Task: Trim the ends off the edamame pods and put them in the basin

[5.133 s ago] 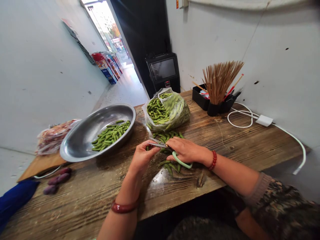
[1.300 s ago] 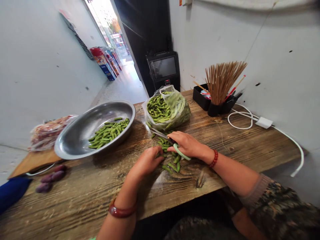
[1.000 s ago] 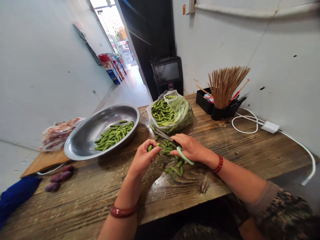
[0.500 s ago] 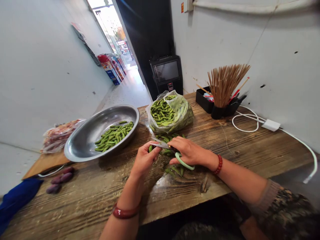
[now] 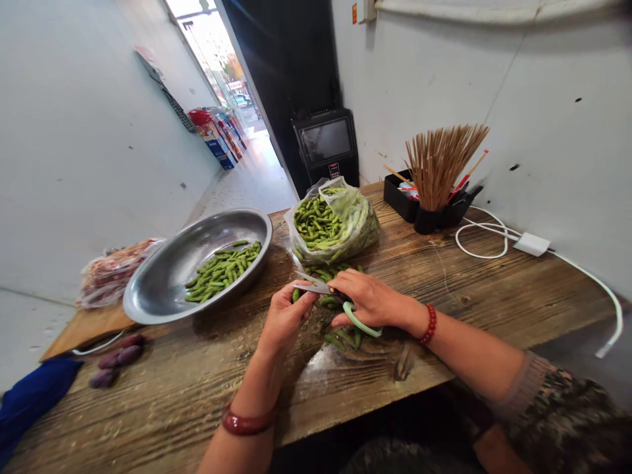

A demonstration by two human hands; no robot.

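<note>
My left hand (image 5: pixel 286 317) pinches a green edamame pod (image 5: pixel 295 295), its tip showing above the fingers. In my right hand (image 5: pixel 368 299) is a pair of scissors (image 5: pixel 359 321) with pale green handles. The scissor blades are parted and reach to the pod at my left fingertips. Loose pods (image 5: pixel 348 338) lie on the table below my right hand, and more sit just behind it. A clear plastic bag (image 5: pixel 364 227) full of pods stands beyond my hands. To the left, a wide steel basin (image 5: pixel 162 280) holds a heap of pods (image 5: pixel 224 271).
Bagged reddish food (image 5: pixel 113 270) lies on a wooden board at the left, with several purple, round items (image 5: pixel 121 357) and a blue cloth (image 5: pixel 39 398) nearer. A black holder (image 5: pixel 401 197) with wooden skewers (image 5: pixel 439 164) and a white cable (image 5: pixel 587 273) are at the right.
The view has shifted slightly, so everything sits a little further left. Both hands keep their hold on the pod and the scissors, with hardly any movement.
</note>
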